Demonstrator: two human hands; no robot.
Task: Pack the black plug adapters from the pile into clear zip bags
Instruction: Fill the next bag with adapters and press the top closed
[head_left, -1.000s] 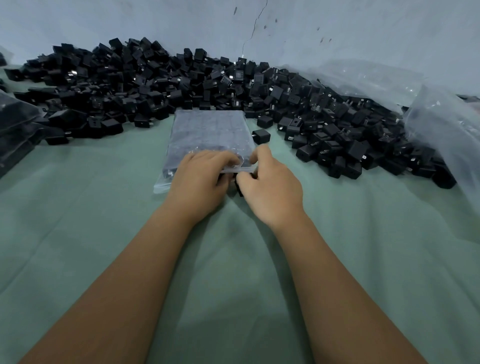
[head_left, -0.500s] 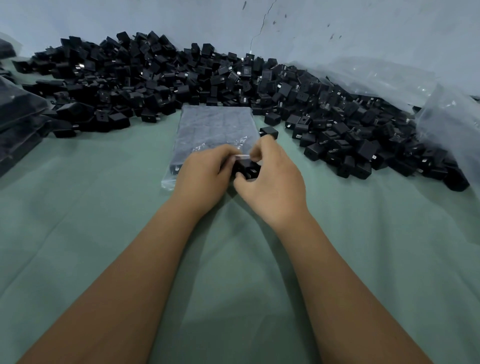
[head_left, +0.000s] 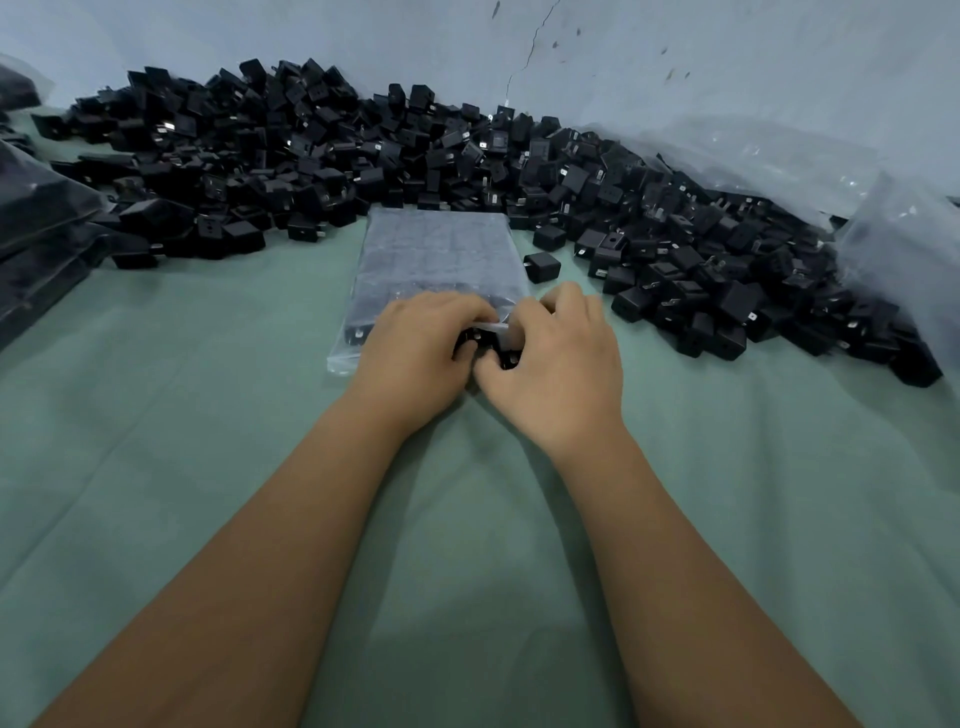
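A clear zip bag (head_left: 436, 249) filled with rows of black plug adapters lies flat on the green cloth, its mouth toward me. My left hand (head_left: 421, 348) and my right hand (head_left: 561, 358) meet at the bag's near edge, fingers curled, both pinching the clear plastic lip. Black adapters (head_left: 493, 345) show between the two hands at the mouth. How many are held there is hidden. A big pile of loose black adapters (head_left: 363, 150) stretches along the wall behind the bag. One single adapter (head_left: 542, 266) sits just right of the bag.
Filled dark bags (head_left: 36, 244) are stacked at the left edge. Empty clear bags (head_left: 779, 156) lie heaped at the right against the wall. The green cloth (head_left: 208, 415) spreads toward me around my forearms.
Both hands stay at the bag's mouth and have closed in a little tighter over the adapters there. The view has shifted slightly downward.
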